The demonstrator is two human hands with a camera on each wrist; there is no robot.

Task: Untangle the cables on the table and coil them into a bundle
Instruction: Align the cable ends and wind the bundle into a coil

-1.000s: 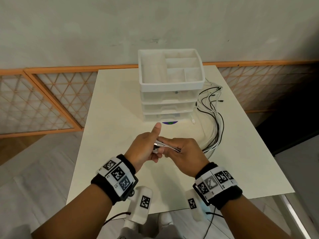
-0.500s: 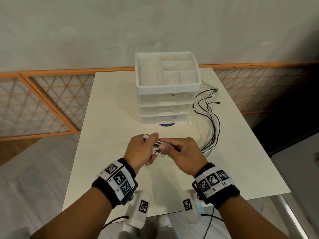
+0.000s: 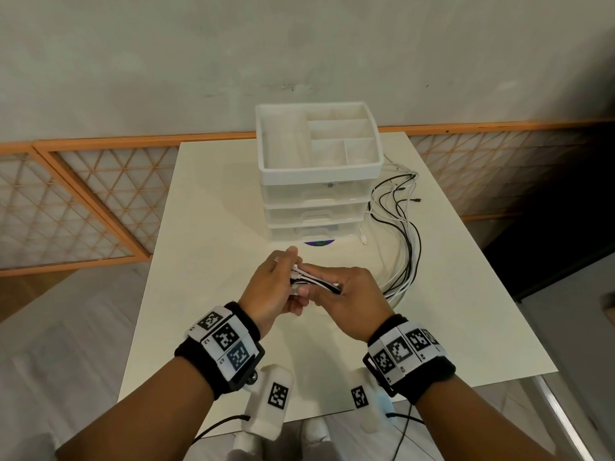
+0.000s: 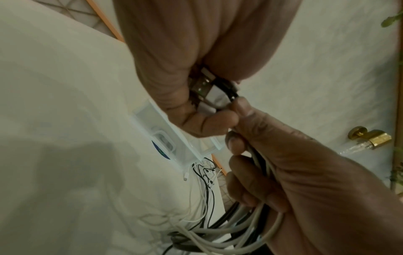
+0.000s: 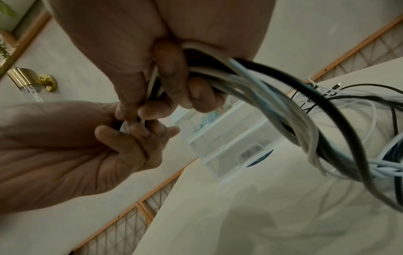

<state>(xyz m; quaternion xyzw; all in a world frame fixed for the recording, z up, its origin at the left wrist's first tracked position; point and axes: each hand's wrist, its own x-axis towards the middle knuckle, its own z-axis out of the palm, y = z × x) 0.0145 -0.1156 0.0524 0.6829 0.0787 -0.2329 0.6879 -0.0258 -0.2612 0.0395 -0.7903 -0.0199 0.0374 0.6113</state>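
Note:
Several black and white cables (image 3: 404,234) run in an arc across the right side of the table, from beside the drawer unit to my hands. My right hand (image 3: 346,296) grips the gathered strands (image 5: 268,86) in its curled fingers. My left hand (image 3: 274,287) pinches the USB plug ends (image 4: 209,88) of the same cables, thumb on top. Both hands meet just above the table's middle. The cables' far ends (image 3: 407,186) lie loose by the unit's right side.
A white three-drawer organiser (image 3: 316,174) with an open divided tray on top stands at the back middle of the white table (image 3: 206,227). A blue-green sticker (image 3: 319,242) lies in front of it. Orange-framed lattice panels (image 3: 66,207) line the wall behind.
My left thumb, raised one second ago, has come down onto the plug ends. Both hands stayed together at the table's middle, and the cables on the table barely moved.

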